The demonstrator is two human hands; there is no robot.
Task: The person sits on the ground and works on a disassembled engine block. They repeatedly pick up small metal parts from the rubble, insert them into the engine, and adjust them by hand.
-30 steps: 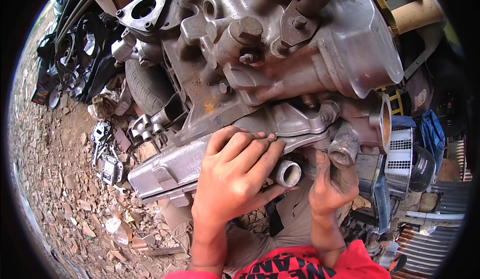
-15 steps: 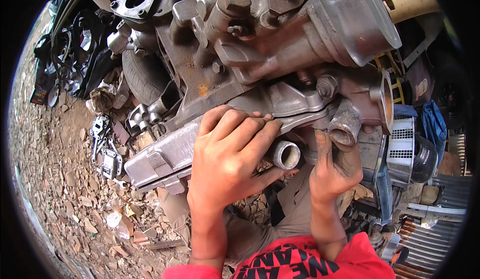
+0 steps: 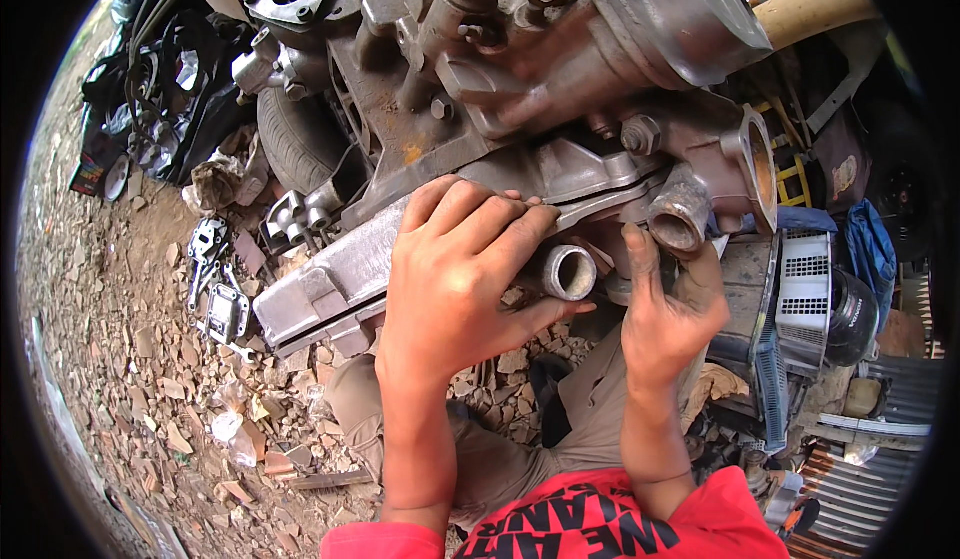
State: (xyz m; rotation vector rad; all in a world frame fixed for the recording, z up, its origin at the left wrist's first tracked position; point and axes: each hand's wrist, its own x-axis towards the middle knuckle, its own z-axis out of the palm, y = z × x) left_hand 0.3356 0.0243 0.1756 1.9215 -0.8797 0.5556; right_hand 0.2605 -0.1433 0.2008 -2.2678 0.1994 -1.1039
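Observation:
A large grey metal engine (image 3: 500, 109) fills the upper middle. My left hand (image 3: 465, 269) wraps over the near edge of its long flanged casing (image 3: 330, 289), fingertips at the seam and thumb stretched beneath a short pipe stub (image 3: 572, 272). A second, rougher pipe stub (image 3: 682, 214) juts out further right. Just under that one is my right hand (image 3: 670, 319), its thumb upright and its blackened fingers curled behind. Whatever those fingers hold, if anything, is hidden.
Left of the engine lie a tyre (image 3: 295, 149), loose metal parts (image 3: 220, 299) and a wrench (image 3: 240, 352) on stony ground (image 3: 130, 359). A white perforated crate (image 3: 803, 289) stands at right, near corrugated metal sheets (image 3: 860, 489). My trousered legs (image 3: 590, 399) are below the engine.
The view has shifted, so the engine and hands appear a little higher. My left hand keeps its hold on the casing, and my right hand stays by the rough stub.

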